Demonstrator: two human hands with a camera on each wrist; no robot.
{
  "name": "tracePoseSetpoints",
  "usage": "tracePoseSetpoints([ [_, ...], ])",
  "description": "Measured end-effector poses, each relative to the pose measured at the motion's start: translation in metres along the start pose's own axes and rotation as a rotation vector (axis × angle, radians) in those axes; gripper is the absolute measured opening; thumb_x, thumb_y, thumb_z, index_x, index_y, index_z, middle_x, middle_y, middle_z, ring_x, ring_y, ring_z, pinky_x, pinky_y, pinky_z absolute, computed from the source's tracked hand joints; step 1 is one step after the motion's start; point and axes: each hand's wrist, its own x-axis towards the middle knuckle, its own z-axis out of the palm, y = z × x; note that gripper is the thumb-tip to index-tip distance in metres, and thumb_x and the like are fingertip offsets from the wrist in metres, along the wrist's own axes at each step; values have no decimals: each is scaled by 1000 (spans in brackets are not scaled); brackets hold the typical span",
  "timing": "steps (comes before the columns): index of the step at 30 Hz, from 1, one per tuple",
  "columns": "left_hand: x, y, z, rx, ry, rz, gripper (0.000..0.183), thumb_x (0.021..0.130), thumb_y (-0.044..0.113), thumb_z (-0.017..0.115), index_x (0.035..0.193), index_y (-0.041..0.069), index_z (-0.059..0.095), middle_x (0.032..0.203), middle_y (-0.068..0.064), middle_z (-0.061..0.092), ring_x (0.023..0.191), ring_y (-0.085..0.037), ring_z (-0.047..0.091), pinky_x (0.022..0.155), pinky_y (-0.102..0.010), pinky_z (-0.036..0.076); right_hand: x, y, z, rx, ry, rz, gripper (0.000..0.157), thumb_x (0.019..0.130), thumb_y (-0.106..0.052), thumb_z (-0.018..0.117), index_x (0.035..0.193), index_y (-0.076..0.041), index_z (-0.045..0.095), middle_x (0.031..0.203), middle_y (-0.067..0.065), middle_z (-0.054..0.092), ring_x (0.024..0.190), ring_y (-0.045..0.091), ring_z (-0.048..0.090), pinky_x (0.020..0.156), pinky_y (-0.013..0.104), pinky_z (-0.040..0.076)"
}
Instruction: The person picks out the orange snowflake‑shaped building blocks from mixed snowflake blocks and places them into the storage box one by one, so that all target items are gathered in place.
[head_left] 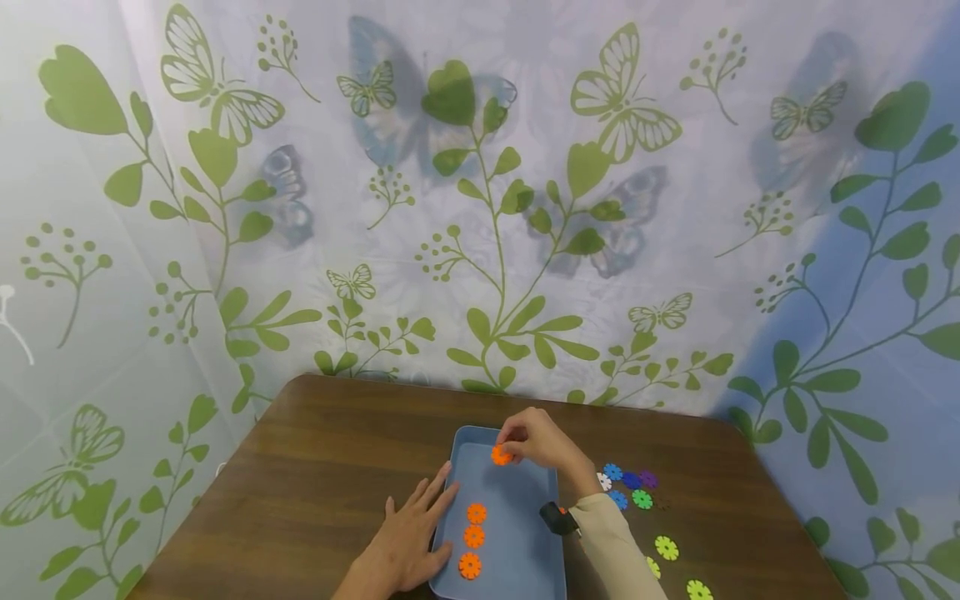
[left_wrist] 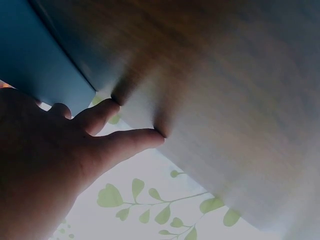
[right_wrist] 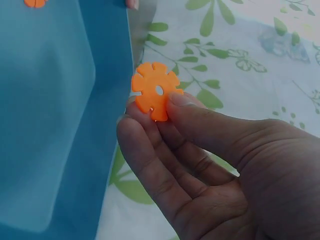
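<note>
Between thumb and fingers, my right hand (head_left: 538, 440) pinches an orange notched disc (right_wrist: 155, 89) with a hole in its middle. That hand is over the far end of a blue-grey tray (head_left: 517, 546). Inside the tray, three more orange discs (head_left: 474, 536) lie in a column near its left side. My left hand (head_left: 408, 529) is at the tray's left edge, fingers spread and fairly straight. In the left wrist view, fingertips (left_wrist: 159, 134) of that hand touch the wooden table beside the tray.
Right of the tray, blue, white, purple and green discs (head_left: 642, 499) lie grouped on the brown table (head_left: 337, 442). Several yellow-green discs (head_left: 666, 547) lie nearer. A patterned curtain (head_left: 487, 208) hangs behind the table. A black wrist device (head_left: 558, 518) sits on my right wrist.
</note>
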Motion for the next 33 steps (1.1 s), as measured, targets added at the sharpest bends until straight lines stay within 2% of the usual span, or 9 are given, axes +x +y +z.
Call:
tracePoseSetpoints([
  [7, 0, 1, 0, 24, 11, 2, 79, 97, 35, 72, 167, 13, 42, 182, -2, 16, 153, -50, 40, 98, -94, 30, 10, 0, 11, -10, -20, 14, 5, 96, 5, 76, 92, 5, 79, 84, 13, 78, 66, 27, 75, 64, 30, 63],
  [12, 0, 1, 1, 25, 13, 3, 79, 97, 35, 72, 167, 14, 42, 182, -2, 16, 153, -50, 41, 97, -94, 30, 16, 4, 18, -44, -37, 36, 6, 95, 6, 78, 90, 1, 79, 81, 8, 77, 63, 23, 74, 63, 34, 64],
  [16, 0, 1, 1, 22, 12, 3, 78, 97, 34, 72, 167, 14, 42, 182, -3, 16, 153, -50, 40, 97, -94, 30, 19, 7, 24, -60, -56, 42, 9, 94, 8, 77, 87, 2, 78, 79, 9, 76, 61, 26, 73, 62, 37, 64],
  [21, 0, 1, 2, 19, 7, 1, 78, 98, 35, 71, 167, 13, 43, 182, -3, 17, 154, -50, 40, 98, -94, 30, 21, 9, 31, -68, -77, 41, 10, 94, 8, 78, 86, 1, 79, 77, 11, 76, 60, 27, 72, 59, 31, 61],
  [33, 0, 0, -1, 15, 3, 3, 78, 97, 36, 72, 166, 14, 44, 181, -3, 18, 153, -51, 40, 97, -94, 30, 23, 12, 41, -86, -111, 82, 11, 95, 5, 78, 86, -1, 80, 75, 9, 75, 55, 34, 70, 54, 36, 61],
])
